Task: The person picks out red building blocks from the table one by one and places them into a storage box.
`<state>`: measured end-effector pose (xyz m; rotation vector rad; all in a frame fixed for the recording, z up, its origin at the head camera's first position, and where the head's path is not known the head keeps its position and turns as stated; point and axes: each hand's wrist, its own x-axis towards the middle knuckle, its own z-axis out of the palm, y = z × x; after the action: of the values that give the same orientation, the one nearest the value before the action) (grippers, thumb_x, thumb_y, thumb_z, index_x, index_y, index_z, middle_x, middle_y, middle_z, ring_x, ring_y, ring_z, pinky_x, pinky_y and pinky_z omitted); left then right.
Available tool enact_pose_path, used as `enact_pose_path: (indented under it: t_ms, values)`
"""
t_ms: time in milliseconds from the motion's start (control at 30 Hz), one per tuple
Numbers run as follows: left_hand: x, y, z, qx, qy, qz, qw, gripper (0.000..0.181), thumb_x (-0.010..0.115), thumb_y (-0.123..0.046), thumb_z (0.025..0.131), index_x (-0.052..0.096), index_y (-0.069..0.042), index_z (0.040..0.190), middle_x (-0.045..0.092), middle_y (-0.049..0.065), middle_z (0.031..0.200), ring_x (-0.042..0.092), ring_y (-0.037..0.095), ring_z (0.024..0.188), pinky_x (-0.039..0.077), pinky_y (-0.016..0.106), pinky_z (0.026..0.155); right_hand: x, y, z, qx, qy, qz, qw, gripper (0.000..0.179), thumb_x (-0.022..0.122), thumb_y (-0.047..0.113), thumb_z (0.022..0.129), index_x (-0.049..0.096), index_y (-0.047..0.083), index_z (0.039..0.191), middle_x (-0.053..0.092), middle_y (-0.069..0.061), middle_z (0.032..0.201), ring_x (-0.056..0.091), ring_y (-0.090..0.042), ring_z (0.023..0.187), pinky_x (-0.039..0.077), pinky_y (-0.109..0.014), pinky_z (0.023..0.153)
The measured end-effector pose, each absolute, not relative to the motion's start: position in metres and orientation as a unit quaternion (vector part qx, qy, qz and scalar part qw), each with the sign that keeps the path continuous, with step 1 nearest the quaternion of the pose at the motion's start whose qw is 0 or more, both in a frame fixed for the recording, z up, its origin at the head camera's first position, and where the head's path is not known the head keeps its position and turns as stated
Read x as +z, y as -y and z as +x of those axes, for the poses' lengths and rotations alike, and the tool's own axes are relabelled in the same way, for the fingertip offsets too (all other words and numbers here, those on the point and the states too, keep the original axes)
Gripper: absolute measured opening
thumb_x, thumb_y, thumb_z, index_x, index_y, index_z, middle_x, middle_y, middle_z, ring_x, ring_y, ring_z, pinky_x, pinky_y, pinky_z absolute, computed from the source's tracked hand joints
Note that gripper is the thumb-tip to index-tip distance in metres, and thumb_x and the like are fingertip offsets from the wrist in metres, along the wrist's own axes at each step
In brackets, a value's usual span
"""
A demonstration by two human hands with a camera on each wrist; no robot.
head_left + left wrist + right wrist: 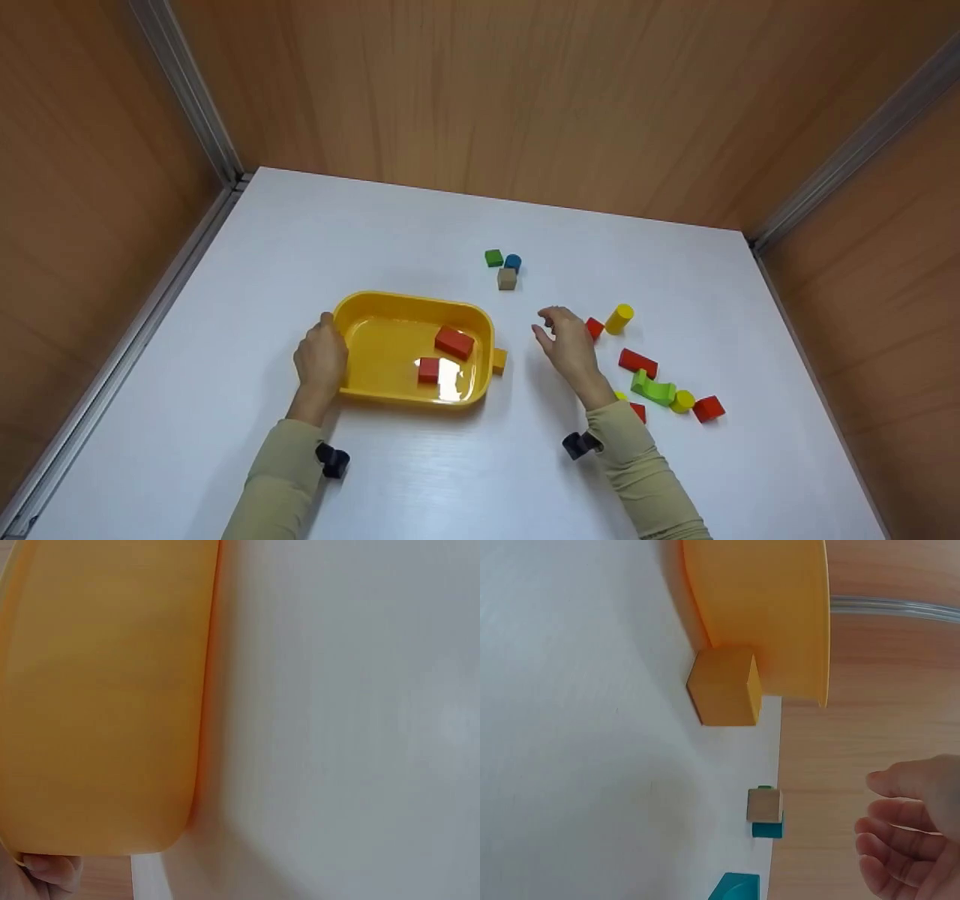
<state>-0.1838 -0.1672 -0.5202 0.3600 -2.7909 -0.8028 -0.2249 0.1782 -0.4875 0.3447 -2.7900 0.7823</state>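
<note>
My left hand (321, 356) grips the left end of a yellow plastic tray (381, 351); in the left wrist view its fingers (51, 868) hold the rim. Two red blocks, one longer (454, 343) and one smaller (428, 370), lie inside the tray. An orange-yellow block (724, 686) stands against the tray's right end. To the right of that, my right hand (568, 346) hovers with loosely bent fingers and nothing in them. Close behind it are a red block (595, 328) and a yellow cylinder (619, 319). A teal block (736, 886) shows only in the right wrist view.
Beyond the tray sit a green block (493, 258), a blue cylinder (513, 262) and a wooden cube (507, 280). On the right lie a red block (637, 363), a green arch (652, 388), a yellow cylinder (682, 401) and another red block (709, 409). Wooden walls enclose the white table.
</note>
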Motion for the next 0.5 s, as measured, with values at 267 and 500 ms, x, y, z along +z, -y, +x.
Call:
enact_pose_path:
  t_ms: [267,500]
  values:
    - [-0.519,0.166,-0.182,-0.266,0.95,0.12,0.111,0.022,0.041,0.001,0.089,0.046,0.011,0.108,0.058,0.026,0.084,0.059,0.037,0.069,0.047,0.045,0.053,-0.499,-0.207,-0.225,0.277,0.954,0.073,0.093,0.026,0.066,0.012,0.079,0.061,0.0,0.101,0.058,-0.012,0.092,0.056,-0.022,0.079,0.049,-0.033,0.073]
    - [-0.519,0.167,-0.182,-0.265,0.95,0.127,0.104,0.022,0.039,0.0,0.09,0.047,0.01,0.108,0.058,0.026,0.085,0.059,0.039,0.071,0.046,0.046,0.053,-0.501,-0.225,-0.23,0.278,0.958,0.025,0.06,0.033,0.063,0.014,0.082,0.056,0.001,0.111,0.054,-0.016,0.103,0.053,-0.025,0.089,0.047,-0.035,0.079]
